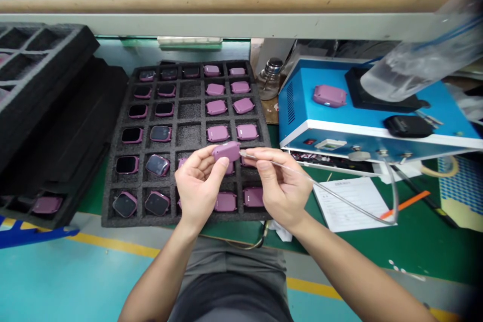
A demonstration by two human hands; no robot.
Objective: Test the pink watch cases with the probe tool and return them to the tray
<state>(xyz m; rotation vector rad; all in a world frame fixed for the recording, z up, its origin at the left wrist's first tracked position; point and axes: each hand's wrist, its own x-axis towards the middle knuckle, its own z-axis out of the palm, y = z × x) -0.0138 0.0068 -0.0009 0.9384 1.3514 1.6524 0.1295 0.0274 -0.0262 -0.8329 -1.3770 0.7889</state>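
Observation:
Between the thumb and fingers of my left hand (pixel 199 181) is a purple watch case (pixel 226 151), raised over a black foam tray (pixel 190 133). My right hand (pixel 283 183) pinches a thin clear tube (pixel 335 193). The tube's pale tip (pixel 243 153) meets or nearly meets the case's right end; I cannot tell which. Several purple watch cases lie in the tray's right columns, and dark-screened watches (pixel 132 135) fill the left ones. Some cells in the middle column show bare foam; my hands hide part of the lower rows.
At right stands a blue machine (pixel 298 110) with the tube running from its front; another purple case (pixel 329 95) and a clear bottle (pixel 407 70) rest on top. Stacked foam trays (pixel 56 90) rise at left. A glass jar (pixel 269 78) and printed papers (pixel 350 206) sit nearby.

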